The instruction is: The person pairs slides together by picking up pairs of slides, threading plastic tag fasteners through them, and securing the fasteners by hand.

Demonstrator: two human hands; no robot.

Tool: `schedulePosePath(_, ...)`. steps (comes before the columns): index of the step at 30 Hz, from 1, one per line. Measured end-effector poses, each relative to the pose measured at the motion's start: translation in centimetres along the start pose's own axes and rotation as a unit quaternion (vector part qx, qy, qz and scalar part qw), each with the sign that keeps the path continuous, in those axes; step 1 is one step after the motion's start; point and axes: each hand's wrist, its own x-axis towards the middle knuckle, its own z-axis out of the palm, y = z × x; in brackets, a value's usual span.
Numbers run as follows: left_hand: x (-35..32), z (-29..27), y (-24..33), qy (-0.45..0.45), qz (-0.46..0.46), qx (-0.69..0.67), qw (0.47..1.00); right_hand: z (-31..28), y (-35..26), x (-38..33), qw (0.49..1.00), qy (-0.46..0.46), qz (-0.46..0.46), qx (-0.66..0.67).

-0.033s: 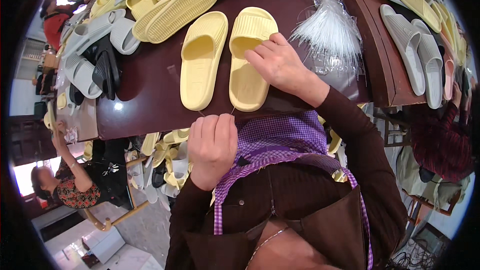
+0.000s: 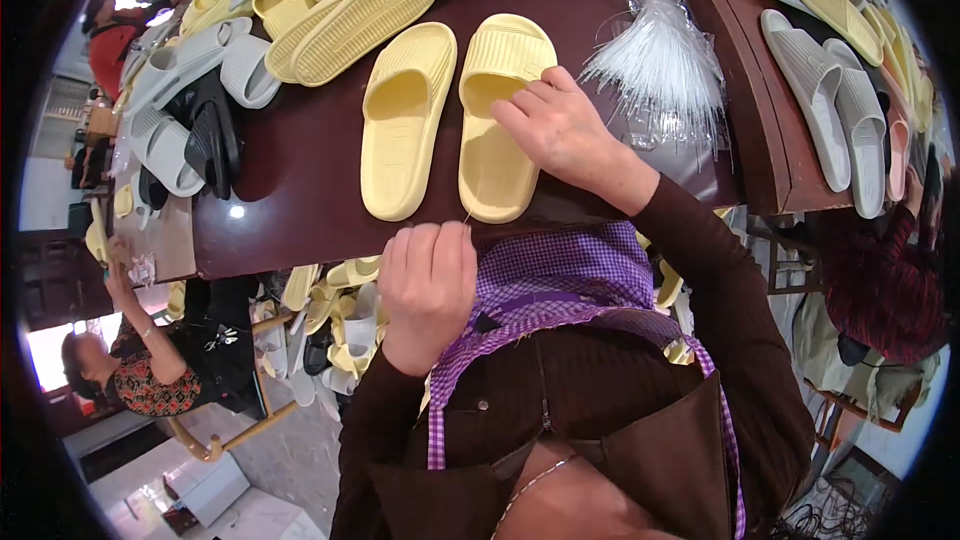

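Note:
Two yellow slide slippers lie side by side on the dark table, toes pointing away from me: the left slipper (image 2: 398, 170) and the right slipper (image 2: 492, 180). My right hand (image 2: 562, 130) is closed over the right slipper, its fingers pinched by the edge of the strap. What those fingers hold is too small to make out. At the table's near edge, below the heels, my left hand (image 2: 428, 285) is curled closed. A thin strand (image 2: 468, 217) rises from its fingertips toward the right slipper's heel.
A bundle of thin clear plastic strands (image 2: 660, 70) lies right of the slippers. Yellow slippers (image 2: 365, 15), grey slippers (image 2: 165, 150) and black ones (image 2: 212, 135) crowd the left. More grey slippers (image 2: 805, 90) line the raised right ledge. A co-worker (image 2: 150, 370) is at left.
My left hand has shifted very slightly up toward the table edge. My right hand and the slippers stay nearly still. The co-worker at left has moved a yellow slipper a little.

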Motion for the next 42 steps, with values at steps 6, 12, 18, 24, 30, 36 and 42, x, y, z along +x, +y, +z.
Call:
schedulePosePath(6,1.1,3.6,-1.5,-0.055,-0.030,0.001,0.998,0.1,-0.3,-1.1,0.999,0.012,0.033,0.022)
schedulePosePath(12,2.4,6.5,-2.5,-0.051,-0.021,0.040,0.998,-1.7,0.4,-1.6,0.985,0.047,0.093,0.134)
schedulePosePath(18,3.7,8.8,-2.9,-0.076,-0.010,0.056,0.996,-2.3,4.7,0.3,0.955,0.082,0.222,0.177)
schedulePosePath(24,5.1,9.7,-3.4,-0.097,-0.007,0.051,0.994,2.4,9.9,3.2,0.936,0.031,0.319,0.148)
schedulePosePath(30,5.5,9.2,-5.0,-0.081,-0.002,0.003,0.997,6.2,12.0,5.4,0.902,-0.060,0.405,0.136)
schedulePosePath(36,6.3,8.2,-7.5,-0.063,0.049,-0.094,0.992,7.8,11.8,5.7,0.918,-0.005,0.359,0.169)
schedulePosePath(42,7.2,7.9,-11.3,-0.053,0.049,-0.139,0.988,6.8,10.6,7.5,0.918,0.055,0.334,0.205)
